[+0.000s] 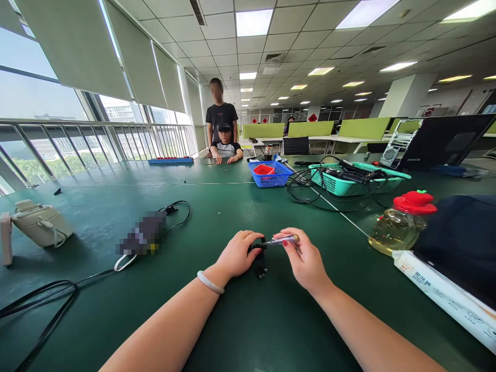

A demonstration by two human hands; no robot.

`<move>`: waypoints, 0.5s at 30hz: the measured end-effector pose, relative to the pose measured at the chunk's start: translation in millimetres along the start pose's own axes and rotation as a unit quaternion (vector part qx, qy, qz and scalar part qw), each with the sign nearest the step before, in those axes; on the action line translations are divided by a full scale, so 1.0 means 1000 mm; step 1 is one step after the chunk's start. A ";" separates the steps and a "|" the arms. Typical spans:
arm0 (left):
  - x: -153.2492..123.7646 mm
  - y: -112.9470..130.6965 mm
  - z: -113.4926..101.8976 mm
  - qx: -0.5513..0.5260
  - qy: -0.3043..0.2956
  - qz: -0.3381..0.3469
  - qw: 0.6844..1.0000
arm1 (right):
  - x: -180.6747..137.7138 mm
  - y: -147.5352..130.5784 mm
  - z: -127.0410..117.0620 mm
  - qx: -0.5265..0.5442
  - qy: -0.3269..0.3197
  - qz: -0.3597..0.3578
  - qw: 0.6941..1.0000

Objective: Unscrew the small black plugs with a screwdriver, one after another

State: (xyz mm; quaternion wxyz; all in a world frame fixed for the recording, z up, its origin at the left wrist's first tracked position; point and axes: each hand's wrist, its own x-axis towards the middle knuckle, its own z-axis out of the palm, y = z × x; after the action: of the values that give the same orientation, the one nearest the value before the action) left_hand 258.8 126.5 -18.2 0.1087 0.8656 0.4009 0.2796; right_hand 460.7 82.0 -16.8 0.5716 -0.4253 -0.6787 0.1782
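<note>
My left hand point(239, 254), with a pale bangle at the wrist, is closed on a small black plug point(259, 264) low over the green table. Bright metal prongs show at the plug's near end; my fingers hide part of its body. In my right hand point(308, 261) is a screwdriver point(284, 239) with a clear handle, gripped between thumb and fingers. It lies nearly level, and its shaft points left to the plug by my left fingertips. Whether the tip sits in a screw is too small to tell.
A blue basket point(270, 178) with a red tray and a green basket point(341, 188) of black cables stand ahead. On the right are a red-lidded jar point(397, 230) and a white packet point(442, 294). A beige bottle point(41, 225) and black cable point(58, 289) lie left. Two people face me beyond the table.
</note>
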 end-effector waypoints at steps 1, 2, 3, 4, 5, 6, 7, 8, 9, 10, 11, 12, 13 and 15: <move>0.000 -0.001 0.001 -0.002 0.009 -0.004 1.000 | 0.000 0.000 -0.001 0.011 0.034 -0.012 0.999; 0.000 -0.002 0.002 -0.001 0.016 -0.011 1.000 | 0.000 0.001 -0.002 0.019 0.065 -0.020 0.997; 0.000 -0.003 0.003 0.005 0.021 -0.022 1.000 | 0.000 0.002 -0.004 0.023 0.091 -0.022 0.995; 0.000 -0.005 0.005 0.015 0.023 -0.037 0.999 | 0.001 0.004 -0.005 0.023 0.109 -0.019 0.994; 0.000 -0.006 0.006 0.029 0.022 -0.054 0.998 | 0.002 0.007 -0.006 0.020 0.120 -0.012 0.993; 0.000 -0.008 0.007 0.046 0.018 -0.072 0.996 | 0.003 0.009 -0.007 0.013 0.125 -0.002 0.992; 0.000 -0.009 0.007 0.065 0.012 -0.090 0.994 | 0.004 0.012 -0.008 0.005 0.127 0.009 0.992; 0.000 -0.010 0.007 0.083 0.006 -0.106 0.991 | 0.005 0.015 -0.009 -0.004 0.127 0.020 0.992; -0.001 -0.011 0.007 0.099 -0.002 -0.117 0.988 | 0.006 0.017 -0.010 -0.013 0.126 0.031 0.991; -0.001 -0.011 0.007 0.113 -0.009 -0.124 0.986 | 0.006 0.019 -0.011 -0.022 0.125 0.042 0.991; -0.002 -0.011 0.006 0.125 -0.016 -0.128 0.984 | 0.007 0.020 -0.011 -0.030 0.124 0.052 0.991; -0.002 -0.010 0.005 0.134 -0.021 -0.128 0.982 | 0.007 0.020 -0.011 -0.036 0.122 0.060 0.990; -0.003 -0.010 0.005 0.143 -0.025 -0.128 0.981 | 0.007 0.020 -0.011 -0.042 0.120 0.066 0.990; -0.003 -0.008 0.003 0.159 -0.028 -0.128 0.979 | 0.007 0.019 -0.011 -0.048 0.114 0.072 0.990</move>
State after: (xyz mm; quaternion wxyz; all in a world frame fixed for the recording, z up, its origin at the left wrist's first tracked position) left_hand 253.9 129.5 -25.6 0.0155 0.8211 0.5442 0.1714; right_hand 478.3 95.6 -22.6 0.6099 -0.5173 -0.5845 0.1369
